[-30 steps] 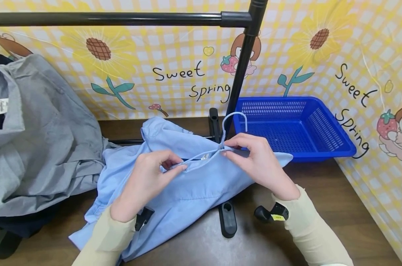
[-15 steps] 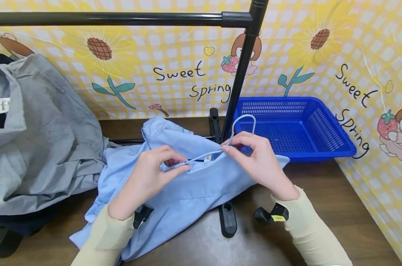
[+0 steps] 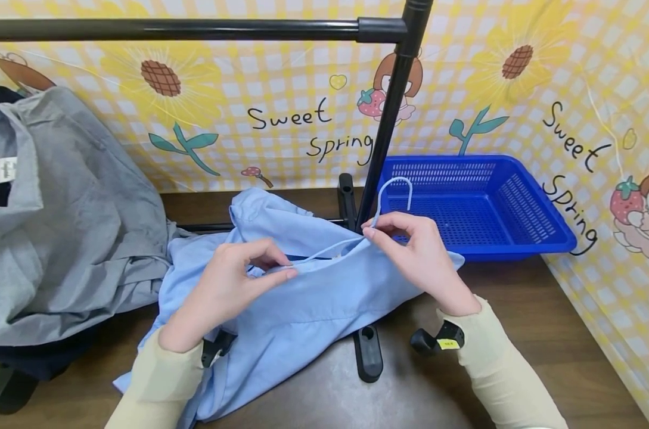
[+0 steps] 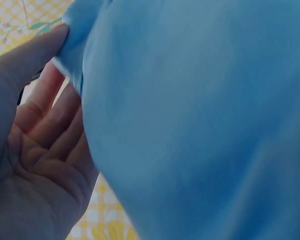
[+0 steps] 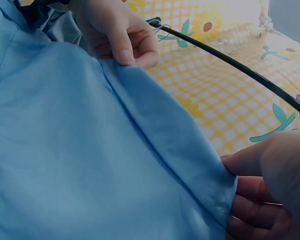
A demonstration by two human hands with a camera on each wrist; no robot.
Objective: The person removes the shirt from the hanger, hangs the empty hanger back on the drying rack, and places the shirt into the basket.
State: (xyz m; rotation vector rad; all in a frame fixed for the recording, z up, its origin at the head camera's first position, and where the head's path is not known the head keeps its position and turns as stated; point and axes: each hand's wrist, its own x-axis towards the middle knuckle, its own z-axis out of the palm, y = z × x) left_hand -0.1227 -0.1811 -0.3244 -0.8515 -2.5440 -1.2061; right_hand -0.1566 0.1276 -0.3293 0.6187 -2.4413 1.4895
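Observation:
A light blue shirt [image 3: 313, 298] lies spread across the floor below my hands, its collar standing up toward me. Inside the collar runs a thin light blue clothes hanger, with its hook [image 3: 380, 199] rising above the right hand. My left hand [image 3: 230, 283] pinches the left part of the collar between thumb and fingers. With thumb and forefinger, my right hand [image 3: 418, 253] pinches the collar's other end beside the base of the hook. In the right wrist view the collar [image 5: 165, 115] stretches between both hands. Blue cloth [image 4: 180, 110] fills most of the left wrist view.
A black clothes rack [image 3: 391, 107] stands behind the shirt, its feet, such as the front foot [image 3: 368, 354], on the brown floor. A blue plastic basket [image 3: 539, 238] sits at the right. Grey garments [image 3: 88, 208] hang at the left, in front of a yellow checked backdrop [image 3: 281, 77].
The right hand has closed in on the hook's base, and the hook has shifted right. The left hand has moved slightly left, and the collar edge now covers more of the hanger.

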